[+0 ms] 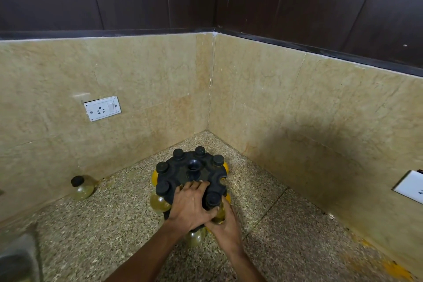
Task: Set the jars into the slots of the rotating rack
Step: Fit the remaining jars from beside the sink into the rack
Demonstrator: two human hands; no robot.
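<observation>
A black round rotating rack (183, 168) stands on the speckled counter (103, 224) near the corner, with several black-capped clear jars hanging in its rim slots. My left hand (191, 207) lies flat on the rack's near top, fingers spread. My right hand (225, 222) grips a yellowish jar (214, 201) with a black cap at the rack's near-right edge, by a slot. An empty slot (223, 181) shows on the right rim. One loose jar (82, 188) stands by the left wall. Another jar (195, 237) shows under my wrists.
Beige stone walls meet in a corner right behind the rack. A white socket plate (102, 108) is on the left wall and another (410, 186) on the right wall. A steel sink edge (16, 258) is at the bottom left.
</observation>
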